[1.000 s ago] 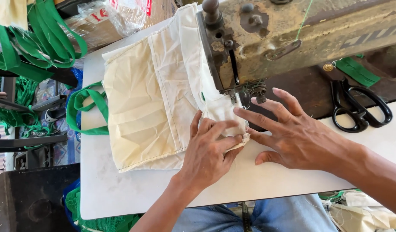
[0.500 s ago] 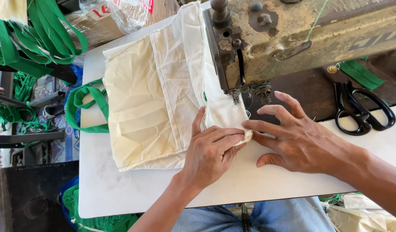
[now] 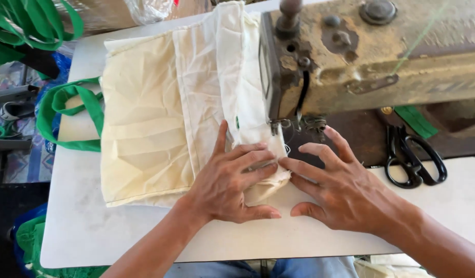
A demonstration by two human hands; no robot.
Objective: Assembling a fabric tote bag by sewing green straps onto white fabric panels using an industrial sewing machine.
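A cream cloth bag [image 3: 150, 118] with a green handle [image 3: 67, 118] lies on the white table [image 3: 108, 231]. Its folded edge runs under the needle area [image 3: 294, 125] of an old, worn sewing machine [image 3: 371, 56]. My left hand [image 3: 230, 180] presses flat on the folded corner of the cloth, fingers spread. My right hand [image 3: 340, 188] lies beside it to the right, with its fingertips on the cloth's edge just in front of the needle. Both hands press the cloth down; neither grips it.
Black scissors [image 3: 412, 159] lie on the dark machine bed to the right, next to a green strip [image 3: 415, 119]. Green straps [image 3: 31, 25] are piled at the upper left, beyond the table edge. More green material [image 3: 36, 242] lies on the floor at lower left.
My view has come closer to the work. Both hands have shifted slightly toward me along the cloth's folded edge, still pressing it in front of the needle.
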